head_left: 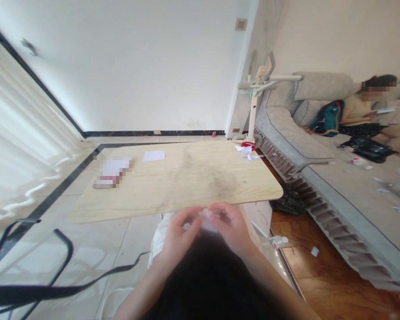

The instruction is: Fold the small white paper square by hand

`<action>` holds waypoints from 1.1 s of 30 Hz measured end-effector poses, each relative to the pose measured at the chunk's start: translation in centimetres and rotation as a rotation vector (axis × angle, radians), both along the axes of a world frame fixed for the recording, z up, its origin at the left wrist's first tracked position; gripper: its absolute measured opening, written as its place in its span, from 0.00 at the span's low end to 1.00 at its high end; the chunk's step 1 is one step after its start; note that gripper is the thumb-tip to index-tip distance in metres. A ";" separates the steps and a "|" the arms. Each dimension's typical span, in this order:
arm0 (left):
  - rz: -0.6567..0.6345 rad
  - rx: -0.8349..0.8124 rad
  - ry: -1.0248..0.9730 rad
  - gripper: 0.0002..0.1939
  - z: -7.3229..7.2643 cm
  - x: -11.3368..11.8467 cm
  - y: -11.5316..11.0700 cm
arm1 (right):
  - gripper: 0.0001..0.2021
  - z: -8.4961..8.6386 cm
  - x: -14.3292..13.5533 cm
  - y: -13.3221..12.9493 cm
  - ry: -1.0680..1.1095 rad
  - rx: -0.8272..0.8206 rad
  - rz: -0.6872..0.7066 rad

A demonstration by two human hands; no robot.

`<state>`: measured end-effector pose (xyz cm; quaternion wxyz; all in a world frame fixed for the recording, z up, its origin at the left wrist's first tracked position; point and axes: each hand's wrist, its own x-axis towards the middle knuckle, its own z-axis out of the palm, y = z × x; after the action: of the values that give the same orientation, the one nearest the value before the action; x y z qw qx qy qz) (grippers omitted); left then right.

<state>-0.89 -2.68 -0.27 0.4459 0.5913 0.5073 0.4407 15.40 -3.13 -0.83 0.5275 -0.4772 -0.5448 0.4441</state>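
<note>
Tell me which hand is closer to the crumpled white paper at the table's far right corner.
The right hand. It sits more directly below the crumpled white paper, near the table front edge. The left hand is further to the left, both pinching a small white piece.

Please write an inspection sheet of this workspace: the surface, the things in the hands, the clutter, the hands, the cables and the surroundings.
Surface: wooden table, stained in the middle.
Things in hand: small white paper piece, blurred.
Clutter: white sheet; crumpled paper at the far corner.
Hands: left hand and right hand both pinch the paper piece, below the table's near edge.
Cables: black straps at lower left.
Surroundings: grey sofa with a seated person; tiled floor.
</note>
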 end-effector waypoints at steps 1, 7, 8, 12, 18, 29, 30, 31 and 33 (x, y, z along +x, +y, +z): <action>0.003 0.004 0.016 0.11 0.0 0.0 0.0 | 0.07 0.1 0.0 0.0 -0.008 0.003 0.001; 0.004 0.050 0.080 0.10 -0.5 -0.2 0.3 | 0.06 0.4 0.0 0.0 -0.045 0.048 0.008; 0.005 0.052 0.082 0.10 -0.6 -0.3 0.3 | 0.06 0.4 0.0 0.0 -0.050 0.051 0.008; 0.002 0.055 0.080 0.12 -0.8 -0.4 0.3 | 0.06 0.6 0.0 0.0 -0.072 0.059 0.011; -0.011 0.084 0.102 0.10 -0.9 -0.5 0.3 | 0.06 0.6 0.0 -0.1 -0.065 0.052 0.021; -0.026 0.063 0.008 0.11 -0.8 -0.8 0.3 | 0.05 0.9 -0.1 -0.2 -0.056 0.046 0.000; -0.038 0.047 -0.013 0.11 -0.7 -0.6 0.2 | 0.05 0.9 -0.1 -0.2 -0.048 0.049 -0.010; -0.061 0.030 -0.026 0.11 -0.5 -0.5 0.2 | 0.05 0.8 -0.1 -0.2 -0.039 0.053 -0.020; -0.114 0.001 -0.029 0.11 -0.2 -0.1 0.0 | 0.05 0.7 -0.1 -0.2 -0.024 0.068 -0.038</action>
<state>-0.98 -2.64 -0.43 0.4775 0.6128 0.4660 0.4234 15.30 -3.31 -0.16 0.5454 -0.4745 -0.5565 0.4094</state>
